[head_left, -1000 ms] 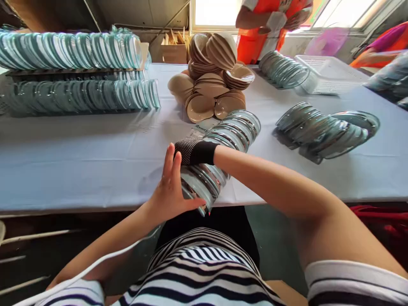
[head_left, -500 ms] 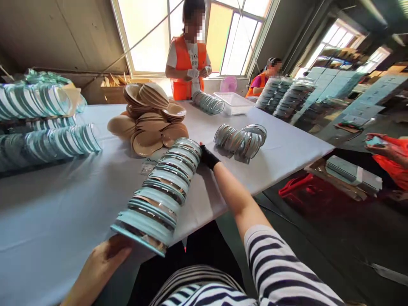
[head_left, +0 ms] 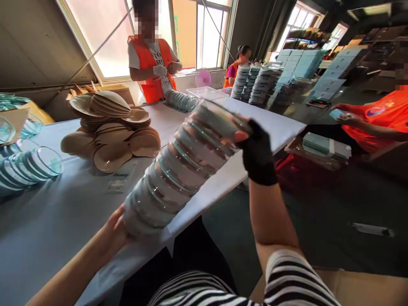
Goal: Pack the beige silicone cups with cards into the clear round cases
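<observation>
Worker's hands, left & gloved right, clamp a long row of nested clear glass bowls end-to-end above the white-clothed bench. Both hands pressed flat w/ fingers spread. Tan round lids piled behind.

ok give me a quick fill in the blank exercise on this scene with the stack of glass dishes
1. The person's left hand and right hand press on the two ends of a stack of ____ dishes.
2. The right hand wears a ____ glove.
3. The pile of tan lids lies on the ____.
4. The standing person beyond the table wears an ____ vest.

Missing words: glass; black; table; orange
</observation>
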The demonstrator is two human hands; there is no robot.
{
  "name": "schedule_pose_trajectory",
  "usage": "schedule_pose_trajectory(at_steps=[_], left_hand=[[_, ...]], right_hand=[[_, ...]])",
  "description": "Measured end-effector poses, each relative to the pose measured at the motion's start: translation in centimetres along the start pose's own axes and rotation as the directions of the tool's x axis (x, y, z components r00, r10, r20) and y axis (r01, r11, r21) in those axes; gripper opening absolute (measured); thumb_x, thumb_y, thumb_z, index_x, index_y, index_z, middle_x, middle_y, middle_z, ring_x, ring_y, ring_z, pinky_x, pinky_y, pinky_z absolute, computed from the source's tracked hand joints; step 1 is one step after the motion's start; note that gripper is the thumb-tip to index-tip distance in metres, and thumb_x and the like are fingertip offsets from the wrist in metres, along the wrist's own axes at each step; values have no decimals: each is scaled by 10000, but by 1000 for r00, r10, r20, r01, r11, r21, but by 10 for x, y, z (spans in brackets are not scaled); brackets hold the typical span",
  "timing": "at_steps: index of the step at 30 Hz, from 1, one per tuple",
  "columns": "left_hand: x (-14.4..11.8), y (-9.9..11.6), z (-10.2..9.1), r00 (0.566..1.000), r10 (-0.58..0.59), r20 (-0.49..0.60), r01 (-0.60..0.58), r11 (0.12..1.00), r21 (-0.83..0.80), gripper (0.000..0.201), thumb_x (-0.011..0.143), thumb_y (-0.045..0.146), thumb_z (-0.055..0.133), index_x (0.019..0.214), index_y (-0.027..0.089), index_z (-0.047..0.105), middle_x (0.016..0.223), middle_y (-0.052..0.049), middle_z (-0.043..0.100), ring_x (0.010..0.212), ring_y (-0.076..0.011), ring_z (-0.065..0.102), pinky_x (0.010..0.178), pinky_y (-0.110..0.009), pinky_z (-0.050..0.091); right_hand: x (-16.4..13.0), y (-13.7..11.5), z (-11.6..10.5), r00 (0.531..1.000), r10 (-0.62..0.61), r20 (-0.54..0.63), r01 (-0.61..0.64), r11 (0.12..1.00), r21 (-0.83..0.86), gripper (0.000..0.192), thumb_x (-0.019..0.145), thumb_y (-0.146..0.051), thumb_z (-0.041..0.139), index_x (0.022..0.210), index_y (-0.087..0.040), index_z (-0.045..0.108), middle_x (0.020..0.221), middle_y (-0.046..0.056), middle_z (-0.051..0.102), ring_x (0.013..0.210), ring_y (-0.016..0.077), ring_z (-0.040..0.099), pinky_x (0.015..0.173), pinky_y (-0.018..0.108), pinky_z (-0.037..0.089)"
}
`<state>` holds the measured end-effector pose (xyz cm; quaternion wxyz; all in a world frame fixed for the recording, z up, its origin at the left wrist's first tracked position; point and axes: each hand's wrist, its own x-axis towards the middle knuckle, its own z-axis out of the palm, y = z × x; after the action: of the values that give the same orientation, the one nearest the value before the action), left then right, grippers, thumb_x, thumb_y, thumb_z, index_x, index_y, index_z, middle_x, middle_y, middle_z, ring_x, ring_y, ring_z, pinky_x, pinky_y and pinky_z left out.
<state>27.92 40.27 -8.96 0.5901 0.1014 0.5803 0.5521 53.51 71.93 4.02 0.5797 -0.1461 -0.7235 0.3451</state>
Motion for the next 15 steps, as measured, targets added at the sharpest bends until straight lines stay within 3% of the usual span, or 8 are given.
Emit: schedule_pose_trajectory(at_steps=[2, 4, 6, 7, 9, 11, 13, 15], left_hand=[[40, 15, 58, 993, -17, 116, 22, 999, -38, 485, 915, 587, 474, 1230, 261, 646, 1217, -57, 714, 1162, -300, 637, 923, -492, 547], [81, 21, 119, 958, -84, 274, 101, 994, -49, 426, 905, 521, 467, 1063, 196, 694, 1040, -84, 749, 986, -273, 692, 844, -443, 573], [118, 21, 178, 892, -162, 422, 202, 978, -53, 393, 897, 468, 478, 950, 143, 692, 866, -96, 734, 799, -225, 696, 749, -367, 581], [134, 20, 206, 881, -182, 436, 224, 973, -47, 370, 900, 433, 462, 887, 135, 680, 774, -85, 710, 682, -198, 669, 667, -332, 570], [164, 18, 258, 871, -182, 457, 227, 973, -45, 338, 902, 368, 429, 801, 132, 648, 667, -66, 654, 579, -180, 624, 599, -311, 546], [191, 17, 300, 887, -126, 445, 179, 981, -78, 282, 883, 313, 424, 768, 146, 618, 652, -57, 629, 597, -195, 629, 617, -331, 547], [215, 19, 332, 914, -1, 405, 69, 986, -152, 193, 855, 269, 447, 772, 169, 589, 716, -50, 646, 718, -203, 661, 722, -336, 557], [234, 19, 352, 916, 159, 368, -79, 972, -223, 93, 815, 223, 505, 831, 184, 588, 880, -47, 690, 949, -209, 666, 881, -318, 530]], right_hand=[[23, -44, -36, 977, -211, -22, 194, 929, -317, 514, 788, -628, 697, 1137, -252, 671, 1147, 25, 700, 1128, 256, 650, 1015, 474, 510], [38, -79, -64, 942, -337, -1, 274, 768, -579, 461, 839, -599, 663, 1138, -248, 660, 1112, 32, 706, 1072, 245, 673, 977, 467, 521], [48, -96, -84, 927, -367, 83, 304, 602, -738, 465, 871, -591, 623, 1167, -233, 643, 1131, 51, 698, 1080, 246, 669, 959, 463, 523], [52, -98, -93, 925, -357, 131, 316, 530, -787, 477, 884, -596, 599, 1184, -227, 633, 1155, 58, 692, 1107, 248, 659, 966, 467, 518], [60, -86, -107, 923, -338, 184, 322, 417, -850, 504, 894, -611, 566, 1190, -207, 626, 1177, 76, 686, 1146, 253, 641, 984, 474, 510], [69, -63, -122, 918, -346, 196, 315, 333, -889, 518, 897, -610, 563, 1163, -171, 633, 1163, 100, 691, 1147, 254, 635, 995, 470, 508], [78, -34, -139, 916, -358, 184, 291, 276, -916, 551, 882, -608, 589, 1156, -132, 633, 1165, 130, 689, 1155, 266, 625, 1010, 466, 503], [87, -7, -155, 920, -354, 167, 258, 227, -939, 592, 875, -603, 600, 1199, -108, 618, 1215, 154, 671, 1192, 280, 599, 1052, 465, 472]])
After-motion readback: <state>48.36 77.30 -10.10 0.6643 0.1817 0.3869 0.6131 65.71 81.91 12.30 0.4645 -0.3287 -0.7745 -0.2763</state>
